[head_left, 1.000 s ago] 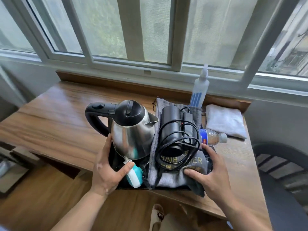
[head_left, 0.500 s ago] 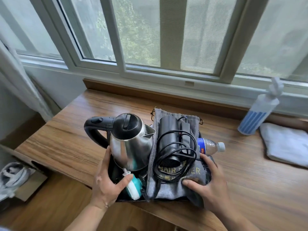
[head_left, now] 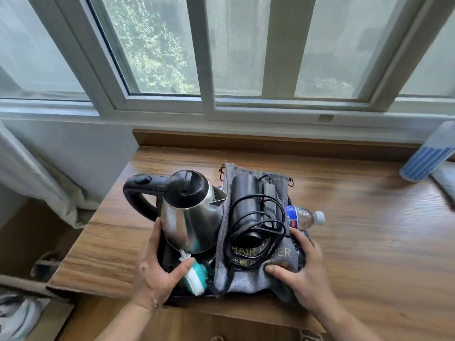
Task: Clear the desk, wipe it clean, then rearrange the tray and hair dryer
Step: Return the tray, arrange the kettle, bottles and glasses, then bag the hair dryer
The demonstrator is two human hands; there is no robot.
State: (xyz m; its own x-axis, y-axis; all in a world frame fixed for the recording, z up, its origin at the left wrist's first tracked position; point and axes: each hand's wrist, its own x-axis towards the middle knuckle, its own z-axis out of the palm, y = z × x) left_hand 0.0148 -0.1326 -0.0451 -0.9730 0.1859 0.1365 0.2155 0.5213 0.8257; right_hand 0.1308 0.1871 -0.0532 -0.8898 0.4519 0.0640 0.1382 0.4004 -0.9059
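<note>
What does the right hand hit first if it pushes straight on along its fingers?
Probably the grey bag already under the right hand, then the hair dryer and its cord; depth is unclear.

A blue-striped white spray bottle (head_left: 428,156) stands blurred at the far right. A pale curtain (head_left: 32,178) hangs left, below the white-framed window (head_left: 221,57).

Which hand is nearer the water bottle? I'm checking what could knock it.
Right. The right hand grips the tray's right end just below the water bottle; the left hand is across the tray, beyond the kettle.
</note>
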